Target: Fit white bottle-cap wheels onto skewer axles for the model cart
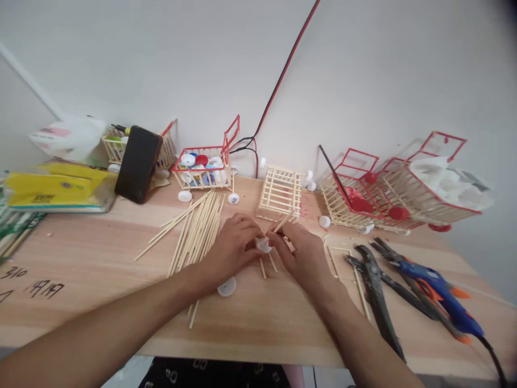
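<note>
Both hands meet over the middle of the pale wooden tabletop [100, 258]; the left hand [232, 248] and the right hand [301, 250] pinch a small white plastic bottle cap [264, 245] between their fingertips, and the right hand's fingers also close on a thin bamboo stick [284, 221]; the stick's long axis runs from the cap up and away to the right, toward the wall; the cap sits between the two hands, about equally near to each.

Taking the cap as landmark: just below it, short cut stick pieces [266, 265] lie on the wood; lower left, a second white cap [226, 286] lies flat beside the left wrist; to the left, a fanned bundle of long bamboo sticks [197, 229]; just behind, an unpainted stick-built cage frame [280, 191]; behind left, a red-rimmed stick cart full of coloured caps [204, 167]; to the right, dark pliers [374, 285] and a blue hot-glue gun [438, 293]; far behind right, larger red-trimmed carts [399, 194]; a plain white wall [161, 64] closes the room behind.
</note>
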Motion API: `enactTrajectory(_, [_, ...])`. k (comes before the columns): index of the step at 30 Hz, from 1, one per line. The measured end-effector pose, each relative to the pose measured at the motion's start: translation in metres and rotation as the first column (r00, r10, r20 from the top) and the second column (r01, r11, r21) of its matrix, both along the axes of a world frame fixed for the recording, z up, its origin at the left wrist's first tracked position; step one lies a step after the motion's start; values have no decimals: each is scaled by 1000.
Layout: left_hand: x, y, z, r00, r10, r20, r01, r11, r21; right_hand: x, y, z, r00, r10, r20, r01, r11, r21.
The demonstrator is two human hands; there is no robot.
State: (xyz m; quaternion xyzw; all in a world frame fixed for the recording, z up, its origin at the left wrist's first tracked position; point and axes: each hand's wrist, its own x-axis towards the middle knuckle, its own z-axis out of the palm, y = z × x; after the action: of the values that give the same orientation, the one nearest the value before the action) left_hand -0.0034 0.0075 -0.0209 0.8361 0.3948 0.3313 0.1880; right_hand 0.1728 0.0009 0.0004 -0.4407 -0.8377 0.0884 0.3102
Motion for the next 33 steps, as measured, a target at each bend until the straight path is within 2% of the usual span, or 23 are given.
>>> enactTrajectory(6, [-1,-1,-1,1000,17,-15,-17,1000,-9,-2,-1,-1,1000,-7,-27,6,999,-37])
enactTrajectory(33, [-2,-2,-6,999,22,-45,-22,1000,-4,-1,0,-6,1000,0,-6,0,1000,-22])
